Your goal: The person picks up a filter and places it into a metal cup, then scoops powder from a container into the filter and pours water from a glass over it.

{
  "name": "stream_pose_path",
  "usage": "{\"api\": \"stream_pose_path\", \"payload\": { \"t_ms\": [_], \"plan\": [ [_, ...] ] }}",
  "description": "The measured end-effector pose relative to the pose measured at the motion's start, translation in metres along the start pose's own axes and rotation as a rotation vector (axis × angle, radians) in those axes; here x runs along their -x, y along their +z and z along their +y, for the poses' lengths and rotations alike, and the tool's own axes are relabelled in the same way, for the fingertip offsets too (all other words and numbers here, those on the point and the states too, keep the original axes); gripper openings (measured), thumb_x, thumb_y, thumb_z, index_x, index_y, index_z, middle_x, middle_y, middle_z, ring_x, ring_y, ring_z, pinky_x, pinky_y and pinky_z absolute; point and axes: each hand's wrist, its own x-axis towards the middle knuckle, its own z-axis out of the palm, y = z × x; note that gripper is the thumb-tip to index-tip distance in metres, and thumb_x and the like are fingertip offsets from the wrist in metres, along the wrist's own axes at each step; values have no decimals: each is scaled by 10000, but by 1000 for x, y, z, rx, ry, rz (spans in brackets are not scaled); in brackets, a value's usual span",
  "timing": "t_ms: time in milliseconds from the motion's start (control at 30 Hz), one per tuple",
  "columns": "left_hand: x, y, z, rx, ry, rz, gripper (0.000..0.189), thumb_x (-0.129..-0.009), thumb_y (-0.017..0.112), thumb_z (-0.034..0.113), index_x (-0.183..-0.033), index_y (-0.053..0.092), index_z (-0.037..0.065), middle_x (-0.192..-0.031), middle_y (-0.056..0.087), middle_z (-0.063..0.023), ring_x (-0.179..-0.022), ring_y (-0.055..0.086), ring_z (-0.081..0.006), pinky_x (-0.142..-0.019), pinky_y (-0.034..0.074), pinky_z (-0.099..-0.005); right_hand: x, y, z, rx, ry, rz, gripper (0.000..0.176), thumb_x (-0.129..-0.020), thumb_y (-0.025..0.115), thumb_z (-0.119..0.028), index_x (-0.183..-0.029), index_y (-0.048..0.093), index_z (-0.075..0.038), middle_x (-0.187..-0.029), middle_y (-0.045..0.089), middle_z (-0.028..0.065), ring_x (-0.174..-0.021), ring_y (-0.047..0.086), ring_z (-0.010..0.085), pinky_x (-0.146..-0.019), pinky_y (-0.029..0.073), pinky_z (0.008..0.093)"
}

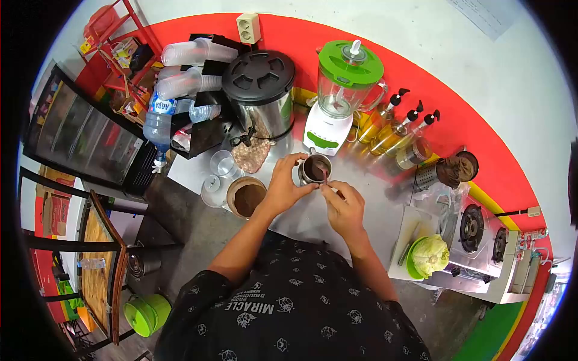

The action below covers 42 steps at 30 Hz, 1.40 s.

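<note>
Hands meet over the grey table (pixel 313 225), seen through my head camera. My left hand (pixel 282 188) curls around the side of a steel cup (pixel 315 169), fingers closed on its wall, the forearm angling in from the near edge. My right hand (pixel 344 207) is pinched shut, thumb and forefinger gripping a thin reddish stick (pixel 326 175) that dips into the cup's dark contents. The cup stands toward the table's far edge, in front of a green-lidded blender (pixel 343 90). A bowl of brown powder (pixel 246 197) sits just beside the left hand.
</note>
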Motion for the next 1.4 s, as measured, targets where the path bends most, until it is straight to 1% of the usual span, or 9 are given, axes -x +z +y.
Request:
{"api": "stream_pose_path", "payload": {
  "t_ms": [200,300,400,533,700,1033,1200,1267,1400],
  "plan": [
    [-5,8,-5,85,-14,40,923,-740,978,203,-1552,564,60,-1377,697,-179,-1255,647,-403,-1120,478,-508,7,16,1,-179,1,-42,283,-880,822,72,-1133,831,-54,-1096,769,113,-749,690,219,-607,530,335],
    [-7,9,-3,24,17,57,930,-725,983,213,-1546,574,56,-1351,702,-183,-1252,647,-402,-1111,479,-512,5,11,0,-238,44,-1,303,-835,814,43,-1120,822,-59,-1088,774,88,-761,702,240,-663,575,364],
    [-10,11,-3,27,67,40,886,-723,981,220,-1511,609,57,-1333,705,-180,-1242,648,-408,-1099,481,-516,4,6,2,-12,13,45,327,-831,811,49,-1136,822,-70,-1084,771,78,-762,702,241,-657,573,361],
    [-14,12,-3,30,54,37,840,-711,974,208,-1467,641,62,-1316,709,-172,-1231,649,-415,-1092,481,-521,7,16,7,18,2,36,333,-835,801,53,-1143,821,-73,-1086,769,84,-760,699,239,-658,573,360],
    [-16,2,-6,21,65,-1,803,-700,988,168,-1424,670,28,-1327,715,-190,-1243,674,-388,-1101,523,-455,2,9,8,-303,30,-82,301,-853,794,56,-1132,821,-54,-1085,766,104,-792,729,259,-702,604,370],
    [-15,12,-5,36,85,3,831,-687,1010,225,-1414,664,20,-1281,710,-189,-1217,684,-386,-1080,533,-460,-1,-1,10,-136,75,-69,252,-925,780,86,-1144,820,-33,-1082,771,114,-848,768,246,-715,608,342],
    [-10,6,-3,-9,41,-5,856,-674,1028,292,-1418,667,68,-1284,696,-170,-1259,645,-394,-1078,486,-509,5,-6,7,-354,154,-87,218,-920,797,75,-1113,829,-21,-1050,769,132,-834,767,255,-720,610,346],
    [-5,3,20,-363,63,126,873,-659,1043,338,-1392,666,54,-1267,683,-195,-1259,631,-392,-1078,467,-514,-6,-18,-1,-298,133,-57,218,-906,806,77,-1101,829,-17,-996,761,119,-814,751,262,-698,594,349],
    [-12,11,8,-333,228,267,872,-645,1057,348,-1352,659,27,-1229,695,-223,-1203,661,-408,-1047,494,-509,-7,-15,-7,-135,108,6,265,-862,815,67,-1104,834,-38,-973,751,88,-771,709,254,-661,565,357]
  ]
}}
